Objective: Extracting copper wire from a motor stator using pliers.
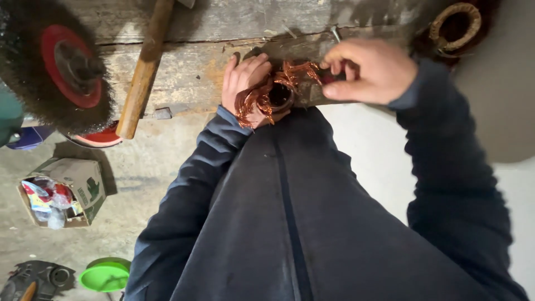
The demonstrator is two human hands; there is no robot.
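Left hand (245, 83) is wrapping around a round motor stator (277, 96), fingers curled over its far side, pressing it down at the near edge of the wooden workbench (189, 72). Copper wire bundles (290, 75) are sticking out of the stator in loops and twisted ends, spilling over the left palm. Right hand (368, 69) is pinching closed on the copper strands at the stator's right side, thumb and forefinger together; exactly what else it grips, cannot tell. Dark blue sleeves and jacket are filling the lower frame. On the bench, a wooden hammer handle (144, 69) is lying diagonally, well left of the hands. A wire wheel brush with red hub (58, 64) is sitting far left. A coiled ring (454, 25) is resting top right. On the floor: cardboard box of scraps (64, 192), green bowl (105, 275).
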